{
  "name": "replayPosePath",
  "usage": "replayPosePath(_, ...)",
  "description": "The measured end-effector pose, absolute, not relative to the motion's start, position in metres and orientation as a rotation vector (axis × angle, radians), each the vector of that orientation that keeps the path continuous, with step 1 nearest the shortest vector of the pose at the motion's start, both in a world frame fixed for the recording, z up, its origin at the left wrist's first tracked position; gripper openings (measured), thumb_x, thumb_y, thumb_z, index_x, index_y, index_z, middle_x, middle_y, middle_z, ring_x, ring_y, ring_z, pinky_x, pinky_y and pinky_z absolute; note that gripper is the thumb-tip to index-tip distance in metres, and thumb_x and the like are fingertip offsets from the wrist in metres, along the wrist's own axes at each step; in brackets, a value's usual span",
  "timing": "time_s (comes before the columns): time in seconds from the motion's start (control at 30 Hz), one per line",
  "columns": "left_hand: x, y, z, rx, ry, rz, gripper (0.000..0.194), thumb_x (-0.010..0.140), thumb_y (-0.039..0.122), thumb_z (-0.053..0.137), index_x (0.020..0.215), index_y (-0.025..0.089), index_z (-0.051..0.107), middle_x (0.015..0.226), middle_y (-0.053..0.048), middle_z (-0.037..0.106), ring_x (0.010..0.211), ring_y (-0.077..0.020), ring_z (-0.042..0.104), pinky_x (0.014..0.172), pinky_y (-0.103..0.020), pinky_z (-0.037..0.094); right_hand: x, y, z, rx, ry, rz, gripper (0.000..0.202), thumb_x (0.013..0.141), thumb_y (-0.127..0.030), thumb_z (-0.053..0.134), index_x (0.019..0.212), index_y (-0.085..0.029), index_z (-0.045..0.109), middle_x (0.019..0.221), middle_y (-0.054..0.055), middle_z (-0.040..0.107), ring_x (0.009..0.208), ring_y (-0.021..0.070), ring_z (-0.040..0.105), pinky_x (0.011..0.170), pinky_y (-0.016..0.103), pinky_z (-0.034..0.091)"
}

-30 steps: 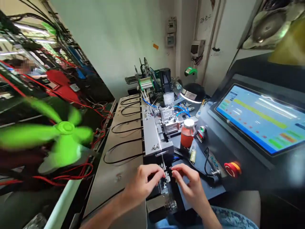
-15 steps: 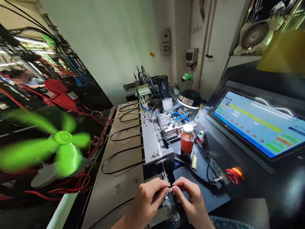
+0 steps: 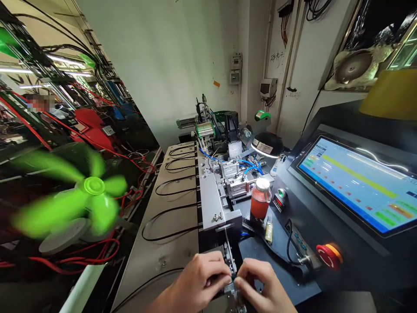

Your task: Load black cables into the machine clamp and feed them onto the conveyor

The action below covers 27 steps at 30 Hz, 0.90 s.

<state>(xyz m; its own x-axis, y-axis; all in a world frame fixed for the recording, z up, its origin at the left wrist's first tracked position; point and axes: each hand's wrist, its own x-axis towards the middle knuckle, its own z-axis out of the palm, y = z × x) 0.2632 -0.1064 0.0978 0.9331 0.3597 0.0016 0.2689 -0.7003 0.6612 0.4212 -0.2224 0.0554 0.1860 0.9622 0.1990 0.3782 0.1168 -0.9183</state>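
Observation:
My left hand (image 3: 206, 278) and my right hand (image 3: 260, 284) are close together at the near end of a metal feed track (image 3: 228, 243). On both hands, thumb and fingertips are pinched together. Whatever they hold is too small and too covered to make out. Under my hands lies a small metal fixture (image 3: 230, 288), partly hidden. A black cable (image 3: 153, 279) on the bench runs towards my left hand, its end hidden there. Just beyond stands the machine's flat metal plate (image 3: 210, 198) with two small screws at its near end.
Several black cable loops lie across the bench top (image 3: 177, 204) on the left. A jar of red liquid (image 3: 259, 200) and a small yellowish bottle (image 3: 269, 230) stand right of the track. Further right are a red emergency stop button (image 3: 329, 255) and a touchscreen (image 3: 358, 182). A green fan (image 3: 94, 186) spins at left.
The view has shifted, so the scene sits a little lower and further right. My hands remain together over the fixture; the dark bit seen between my fingertips earlier is now hidden.

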Motion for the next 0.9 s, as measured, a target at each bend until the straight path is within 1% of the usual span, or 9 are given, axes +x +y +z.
replayPosePath(0.1, 0.268, -0.111, 0.089, 2.225, 0.560, 0.381, 0.021, 0.091, 0.028, 0.052, 0.083, 0.017, 0.069, 0.072, -0.003, 0.058, 0.062, -0.0111, 0.053, 0.056, -0.020, 0.037, 0.415, -0.222, 0.053, -1.406, -1.221, 0.683, 0.020, 0.090, -0.027, 0.051, 0.076, -0.016, 0.062, 0.067, 0.002, 0.060, 0.059, 0.0131, 0.053, 0.055, 0.021, 0.041)
replayPosePath(0.2, 0.269, -0.117, 0.088, 2.147, 0.560, 0.446, 0.021, 0.091, 0.029, 0.052, 0.086, 0.018, 0.069, 0.073, -0.003, 0.058, 0.065, -0.0116, 0.055, 0.060, -0.020, 0.039, 0.412, -0.225, 0.056, -1.357, -1.190, 0.637, 0.018, 0.091, -0.026, 0.050, 0.084, -0.016, 0.063, 0.073, 0.004, 0.062, 0.063, 0.0137, 0.054, 0.056, 0.022, 0.040)
replayPosePath(0.3, 0.265, -0.118, 0.093, 2.214, 0.510, 0.408, 0.021, 0.092, 0.026, 0.050, 0.087, 0.018, 0.069, 0.073, -0.002, 0.057, 0.064, -0.0110, 0.053, 0.059, -0.020, 0.038, 0.417, -0.230, 0.064, -1.428, -1.229, 0.666, 0.020, 0.091, -0.026, 0.052, 0.076, -0.017, 0.062, 0.067, 0.001, 0.058, 0.060, 0.0127, 0.050, 0.055, 0.023, 0.037)
replayPosePath(0.47, 0.259, -0.114, 0.099, 2.496, 0.266, 0.185, 0.024, 0.092, 0.019, 0.046, 0.082, 0.017, 0.067, 0.070, -0.001, 0.053, 0.059, -0.0100, 0.048, 0.054, -0.022, 0.032, 0.429, -0.231, 0.071, -1.450, -1.463, 0.957, 0.021, 0.084, -0.022, 0.061, 0.064, -0.018, 0.060, 0.055, -0.004, 0.049, 0.052, 0.0100, 0.041, 0.050, 0.022, 0.031)
replayPosePath(0.57, 0.260, -0.114, 0.099, 2.413, 0.406, 0.262, 0.021, 0.092, 0.021, 0.048, 0.083, 0.017, 0.067, 0.071, -0.001, 0.054, 0.061, -0.0104, 0.049, 0.056, -0.021, 0.035, 0.426, -0.228, 0.067, -1.439, -1.309, 0.864, 0.021, 0.086, -0.023, 0.059, 0.066, -0.017, 0.061, 0.058, -0.003, 0.053, 0.055, 0.0109, 0.045, 0.053, 0.022, 0.034)
replayPosePath(0.67, 0.264, -0.115, 0.098, 2.241, 0.551, 0.371, 0.019, 0.091, 0.024, 0.051, 0.084, 0.018, 0.068, 0.072, -0.001, 0.056, 0.064, -0.0106, 0.053, 0.059, -0.020, 0.038, 0.419, -0.224, 0.061, -1.398, -1.158, 0.735, 0.017, 0.088, -0.025, 0.057, 0.075, -0.017, 0.064, 0.066, 0.000, 0.060, 0.059, 0.0122, 0.050, 0.056, 0.022, 0.037)
replayPosePath(0.73, 0.265, -0.116, 0.098, 2.190, 0.567, 0.413, 0.018, 0.091, 0.025, 0.053, 0.084, 0.018, 0.068, 0.072, -0.001, 0.057, 0.064, -0.0104, 0.054, 0.061, -0.020, 0.040, 0.418, -0.223, 0.059, -1.383, -1.141, 0.729, 0.012, 0.087, -0.026, 0.059, 0.081, -0.017, 0.065, 0.071, 0.002, 0.062, 0.061, 0.0126, 0.051, 0.057, 0.022, 0.039)
replayPosePath(0.8, 0.265, -0.117, 0.097, 2.188, 0.562, 0.435, 0.018, 0.090, 0.025, 0.053, 0.084, 0.018, 0.069, 0.073, -0.001, 0.057, 0.064, -0.0103, 0.055, 0.061, -0.020, 0.040, 0.419, -0.222, 0.059, -1.383, -1.158, 0.763, 0.012, 0.087, -0.025, 0.059, 0.081, -0.017, 0.064, 0.070, 0.001, 0.061, 0.061, 0.0126, 0.051, 0.056, 0.022, 0.039)
replayPosePath(0.9, 0.264, -0.117, 0.095, 2.242, 0.555, 0.429, 0.019, 0.091, 0.024, 0.052, 0.085, 0.018, 0.069, 0.073, -0.001, 0.056, 0.064, -0.0104, 0.053, 0.060, -0.020, 0.039, 0.422, -0.223, 0.062, -1.385, -1.223, 0.801, 0.016, 0.088, -0.024, 0.058, 0.073, -0.017, 0.061, 0.064, -0.001, 0.055, 0.059, 0.0117, 0.048, 0.055, 0.022, 0.036)
